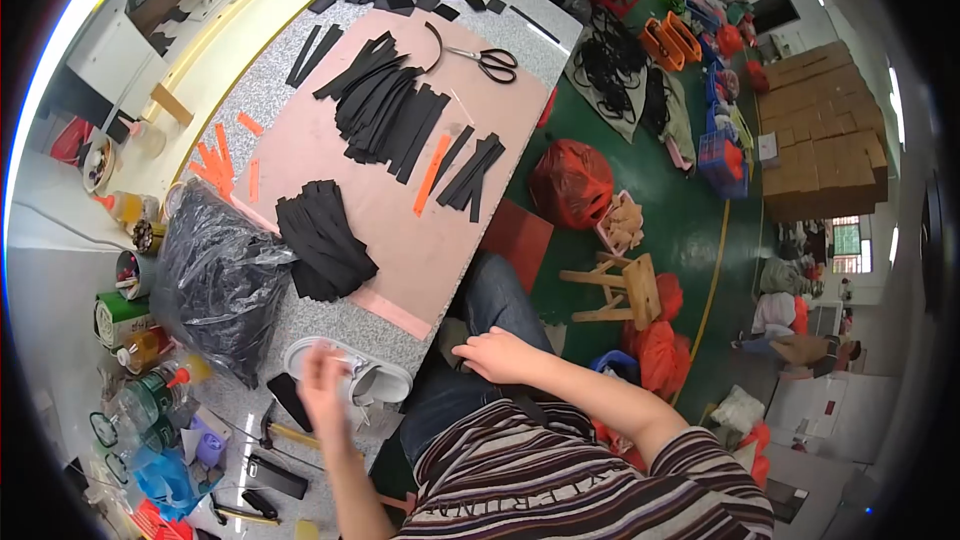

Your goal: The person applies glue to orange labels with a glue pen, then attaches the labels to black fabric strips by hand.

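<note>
To your left, the room began with a pale bench (pixel 215 45) and a brown box (pixel 158 2) bearing dark capitals, not fully legible. Bottles (pixel 150 385) and tools crowded the speckled grey table (pixel 380 322) beside a crumpled black plastic bag (pixel 215 280). Your left hand (pixel 325 380) was motion-blurred over the left end of the white shoe (pixel 385 380); you couldn't tell its finger pose or whether it touched. The shoe was pale, with an open top and loose laces, and lay at the table's near edge. Beyond it, a pink sheet (pixel 300 155) held stacked black strips (pixel 322 240), orange strips (pixel 432 175) and black-handled scissors (pixel 495 65). Your right hand (pixel 490 354) was near your jeans, fingers curled loosely together; you couldn't tell whether they pinched anything. Partly readable capitals crossed your striped shirt (pixel 560 470). Farther right were a wooden stool (pixel 640 292), green floor (pixel 705 210) and stacked brown cartons (pixel 820 135).
</note>
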Demonstrator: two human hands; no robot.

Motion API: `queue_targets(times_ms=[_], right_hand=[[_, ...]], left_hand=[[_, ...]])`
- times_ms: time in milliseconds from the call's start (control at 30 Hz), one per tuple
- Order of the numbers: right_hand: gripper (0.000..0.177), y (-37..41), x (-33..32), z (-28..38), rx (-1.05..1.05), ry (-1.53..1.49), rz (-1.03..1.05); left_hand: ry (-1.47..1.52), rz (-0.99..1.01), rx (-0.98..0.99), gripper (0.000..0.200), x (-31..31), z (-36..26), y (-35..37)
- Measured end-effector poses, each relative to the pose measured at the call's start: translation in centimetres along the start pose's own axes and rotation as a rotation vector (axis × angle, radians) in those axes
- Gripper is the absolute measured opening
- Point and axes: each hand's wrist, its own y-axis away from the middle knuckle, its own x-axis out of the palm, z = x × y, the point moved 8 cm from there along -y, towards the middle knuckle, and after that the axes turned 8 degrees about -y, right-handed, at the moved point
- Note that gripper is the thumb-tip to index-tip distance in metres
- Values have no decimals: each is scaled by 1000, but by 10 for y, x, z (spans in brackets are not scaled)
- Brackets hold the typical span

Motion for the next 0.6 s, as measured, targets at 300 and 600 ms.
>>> queue_targets(times_ms=[300,600], right_hand=[[23,-107,-158,-117,5,124,-264],[39,-256,-294,-319,65,290,-849]], left_hand=[[-440,266,271,31,171,59,32],[-1095,158,679,61,227,96,-60]])
